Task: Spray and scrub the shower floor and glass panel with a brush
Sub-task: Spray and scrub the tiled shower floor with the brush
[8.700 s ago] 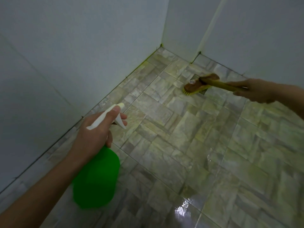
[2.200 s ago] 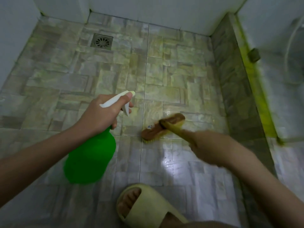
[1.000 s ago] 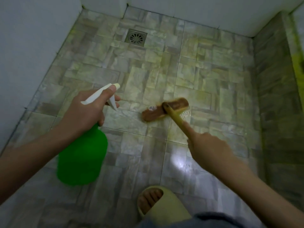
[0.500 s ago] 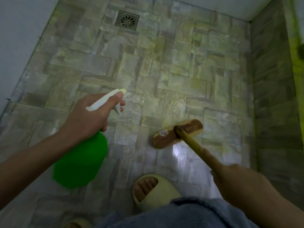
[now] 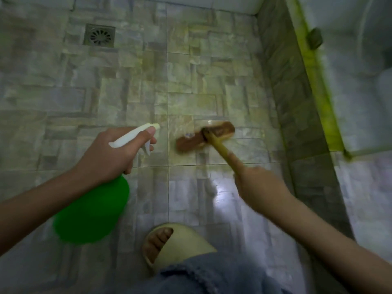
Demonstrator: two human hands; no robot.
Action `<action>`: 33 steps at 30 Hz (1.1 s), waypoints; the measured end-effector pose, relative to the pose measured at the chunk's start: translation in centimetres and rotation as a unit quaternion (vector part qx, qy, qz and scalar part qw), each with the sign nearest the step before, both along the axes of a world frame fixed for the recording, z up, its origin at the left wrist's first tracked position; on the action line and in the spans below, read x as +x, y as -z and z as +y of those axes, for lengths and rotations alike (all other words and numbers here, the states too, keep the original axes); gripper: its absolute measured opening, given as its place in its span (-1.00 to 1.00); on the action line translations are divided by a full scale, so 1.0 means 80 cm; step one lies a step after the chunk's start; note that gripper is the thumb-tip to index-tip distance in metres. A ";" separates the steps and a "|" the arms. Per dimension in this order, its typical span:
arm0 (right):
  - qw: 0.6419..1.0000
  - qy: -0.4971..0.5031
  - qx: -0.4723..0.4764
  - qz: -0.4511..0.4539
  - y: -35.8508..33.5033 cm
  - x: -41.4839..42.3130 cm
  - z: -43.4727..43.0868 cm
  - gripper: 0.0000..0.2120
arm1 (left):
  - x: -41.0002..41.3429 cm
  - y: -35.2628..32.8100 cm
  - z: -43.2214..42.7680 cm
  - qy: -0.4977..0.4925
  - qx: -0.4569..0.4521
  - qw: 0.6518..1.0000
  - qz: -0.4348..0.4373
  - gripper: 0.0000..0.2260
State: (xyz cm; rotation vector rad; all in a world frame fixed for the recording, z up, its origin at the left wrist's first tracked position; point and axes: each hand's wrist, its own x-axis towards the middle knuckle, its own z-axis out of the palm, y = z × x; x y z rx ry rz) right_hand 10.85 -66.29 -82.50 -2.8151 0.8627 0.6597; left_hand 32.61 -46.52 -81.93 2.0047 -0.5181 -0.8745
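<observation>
The left hand (image 5: 110, 153) is closed round the neck of a green plastic spray bottle with a white trigger head (image 5: 91, 209). Its thumb lies along the top of the head and a finger is hooked at the trigger. The bottle hangs above the left part of the stone-patterned tiled shower floor (image 5: 127, 92), its nozzle pointing toward the middle of the floor.

The right hand (image 5: 258, 187), somewhat blurred, grips the yellow handle of a scrubbing brush with a brown wooden head (image 5: 205, 136). Its forefinger is stretched along the handle and the other fingers are wrapped round it. The brush head lies bristles down on the tiles just right of the nozzle, near the floor's centre, and nothing lies between the two. A wet, shiny patch shows on the tiles below the brush.

A square metal floor drain (image 5: 99, 36) sits far up on the left, well apart from the brush. A raised kerb of darker tiles (image 5: 297, 113) runs along the right side of the floor. Beyond it stands the glass panel (image 5: 350, 71), edged with a yellow-green strip and carrying a small dark fitting (image 5: 315, 38).

At the bottom a foot in a pale yellow open-toed slipper (image 5: 180, 242) stands on the tiles directly below the brush. A frayed blue denim trouser leg (image 5: 212, 276) overlaps its heel.
</observation>
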 end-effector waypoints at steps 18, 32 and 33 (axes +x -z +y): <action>0.994 0.104 0.022 0.027 -0.011 -0.065 -0.086 -0.28 | -0.044 -0.001 -0.061 0.070 0.013 0.997 -0.022 -0.56; 0.986 0.154 0.038 0.057 -0.012 -0.058 -0.103 -0.17 | -0.025 -0.016 -0.062 0.035 -0.019 0.999 -0.033 -0.52; 0.985 0.156 0.042 0.059 -0.012 -0.060 -0.100 -0.17 | -0.022 -0.015 -0.061 0.027 -0.023 0.999 -0.029 -0.52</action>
